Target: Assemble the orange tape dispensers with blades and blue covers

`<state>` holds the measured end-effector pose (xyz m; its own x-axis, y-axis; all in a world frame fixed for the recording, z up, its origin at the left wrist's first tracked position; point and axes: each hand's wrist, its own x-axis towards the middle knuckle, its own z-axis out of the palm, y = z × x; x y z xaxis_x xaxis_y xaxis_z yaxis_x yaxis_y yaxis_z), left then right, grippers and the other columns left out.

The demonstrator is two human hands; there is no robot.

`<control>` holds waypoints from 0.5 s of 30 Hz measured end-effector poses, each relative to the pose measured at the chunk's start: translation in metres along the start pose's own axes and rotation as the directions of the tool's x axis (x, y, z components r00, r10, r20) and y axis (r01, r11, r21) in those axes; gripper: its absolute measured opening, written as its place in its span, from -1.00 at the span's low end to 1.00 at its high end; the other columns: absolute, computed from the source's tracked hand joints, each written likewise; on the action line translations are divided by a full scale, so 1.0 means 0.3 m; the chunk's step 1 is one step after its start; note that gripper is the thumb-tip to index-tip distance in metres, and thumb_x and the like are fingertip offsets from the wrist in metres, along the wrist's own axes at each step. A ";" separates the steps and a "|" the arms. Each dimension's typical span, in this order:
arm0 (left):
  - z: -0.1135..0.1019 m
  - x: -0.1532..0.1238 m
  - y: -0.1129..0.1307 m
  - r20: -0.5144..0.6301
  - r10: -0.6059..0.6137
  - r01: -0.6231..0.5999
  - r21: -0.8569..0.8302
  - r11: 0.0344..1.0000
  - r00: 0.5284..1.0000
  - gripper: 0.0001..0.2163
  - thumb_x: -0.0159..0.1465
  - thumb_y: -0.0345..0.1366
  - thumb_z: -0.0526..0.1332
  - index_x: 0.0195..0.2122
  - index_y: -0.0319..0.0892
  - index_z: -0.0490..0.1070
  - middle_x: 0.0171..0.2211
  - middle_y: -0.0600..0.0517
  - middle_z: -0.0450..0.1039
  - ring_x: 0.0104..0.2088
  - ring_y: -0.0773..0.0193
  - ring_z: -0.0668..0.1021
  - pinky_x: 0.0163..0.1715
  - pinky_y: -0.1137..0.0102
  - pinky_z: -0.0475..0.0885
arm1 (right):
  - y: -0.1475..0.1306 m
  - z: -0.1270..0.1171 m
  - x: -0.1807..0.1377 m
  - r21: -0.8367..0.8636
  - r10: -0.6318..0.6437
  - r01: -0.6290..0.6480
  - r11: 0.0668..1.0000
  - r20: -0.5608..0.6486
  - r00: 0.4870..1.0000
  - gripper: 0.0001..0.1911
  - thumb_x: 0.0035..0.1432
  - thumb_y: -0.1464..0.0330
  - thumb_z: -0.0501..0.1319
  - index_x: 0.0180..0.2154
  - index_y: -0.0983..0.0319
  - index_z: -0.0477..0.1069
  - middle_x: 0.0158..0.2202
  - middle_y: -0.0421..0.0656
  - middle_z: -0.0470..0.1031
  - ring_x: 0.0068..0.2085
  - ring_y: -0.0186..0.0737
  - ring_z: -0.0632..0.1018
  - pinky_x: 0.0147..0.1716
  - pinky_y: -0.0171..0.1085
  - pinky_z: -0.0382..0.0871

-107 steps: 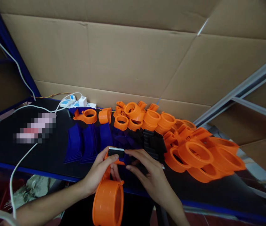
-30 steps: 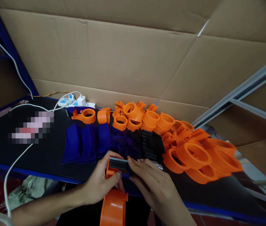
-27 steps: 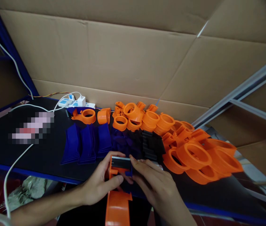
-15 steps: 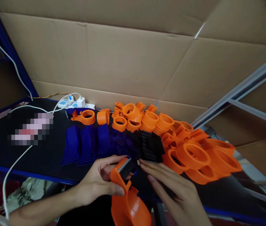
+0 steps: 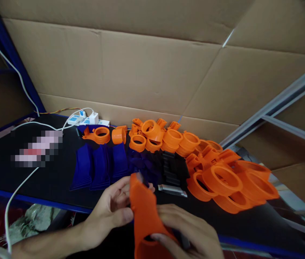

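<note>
An orange plastic tape dispenser (image 5: 145, 212) is held up in front of me, its narrow end at the top and its ring end running off the lower edge of the view. My left hand (image 5: 114, 208) has its thumb against the left side near the top, with its fingertips partly hidden behind. On the right, my right hand (image 5: 187, 230) grips the ring end, thumb at the ring's opening. Just beyond the hands lies a small stack of pale, metal-looking strips (image 5: 172, 190) on the black table (image 5: 60, 180).
Stacked blue curved plates (image 5: 101, 165) stand at left centre, beside small dark blue pieces (image 5: 144, 163) and black ribbed pieces (image 5: 170, 167). Many orange tape dispensers (image 5: 222, 180) are piled right and behind. A white power strip (image 5: 102, 123) with cables lies at the back.
The dispenser has turned over, so its black-topped end no longer faces me. My right hand has moved from the pale strips down to the ring end and grips it.
</note>
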<state>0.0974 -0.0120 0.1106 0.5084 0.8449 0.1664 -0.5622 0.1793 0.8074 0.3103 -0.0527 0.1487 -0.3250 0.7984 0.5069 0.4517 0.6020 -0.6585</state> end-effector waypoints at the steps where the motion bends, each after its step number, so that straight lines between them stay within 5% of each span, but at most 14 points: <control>1: 0.004 0.005 0.002 0.022 0.012 -0.011 -0.037 0.999 1.000 -0.50 0.25 -0.03 0.31 0.15 -0.17 0.45 0.16 -0.23 0.48 0.18 -0.14 0.47 0.22 0.03 0.28 | 0.005 -0.010 0.001 0.077 0.079 -0.075 0.994 -0.044 0.996 -0.94 0.19 0.34 0.35 -0.25 0.12 0.59 -0.30 -0.18 0.68 -0.28 -0.18 0.69 -0.24 -0.37 0.60; 4: 0.016 0.022 -0.002 0.034 0.018 -0.014 -0.124 0.992 0.999 -0.53 0.34 -0.02 0.19 0.13 -0.23 0.49 0.19 -0.27 0.44 0.25 -0.19 0.41 0.25 -0.06 0.21 | 0.026 -0.011 0.006 0.405 0.339 -0.302 0.863 -0.018 0.941 -0.75 0.16 0.10 0.34 -0.32 0.14 0.59 -0.37 -0.12 0.67 -0.36 -0.08 0.70 -0.39 -0.31 0.60; 8: 0.009 0.026 -0.024 0.070 -0.016 0.031 -0.224 0.974 0.997 -0.41 0.20 0.03 0.33 0.20 -0.16 0.43 0.24 -0.24 0.40 0.27 -0.16 0.38 0.33 -0.05 0.08 | 0.055 0.046 0.015 0.625 0.412 -0.537 0.566 0.351 0.841 -0.57 0.23 -0.03 0.21 -0.27 0.19 0.55 -0.37 -0.05 0.67 -0.34 -0.01 0.71 -0.37 -0.16 0.62; 11: -0.025 0.011 -0.041 0.091 -0.034 0.059 -0.290 0.955 0.995 -0.37 0.12 0.01 0.40 0.19 -0.12 0.42 0.20 -0.20 0.45 0.25 -0.15 0.42 0.32 -0.06 0.09 | 0.076 0.040 0.034 0.459 0.347 -0.531 0.712 0.428 0.835 -0.55 0.31 0.01 0.13 -0.26 0.21 0.59 -0.34 -0.08 0.67 -0.29 -0.05 0.70 -0.30 -0.17 0.61; 15: -0.069 -0.003 -0.062 0.039 -0.004 0.015 -0.293 0.956 0.999 -0.46 0.08 0.00 0.42 0.03 -0.17 0.54 0.03 -0.19 0.57 0.06 -0.16 0.56 0.06 0.00 0.42 | 0.115 -0.047 0.098 0.174 0.316 -0.353 0.919 0.211 0.925 -0.59 0.38 0.11 0.10 -0.25 0.22 0.61 -0.37 -0.12 0.66 -0.34 -0.19 0.66 -0.33 -0.31 0.55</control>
<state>0.0939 -0.0056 0.0839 0.5359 0.8237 0.1853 -0.7207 0.3320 0.6085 0.3280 -0.0087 0.1487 -0.3336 0.9317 0.1437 0.3858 0.2740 -0.8810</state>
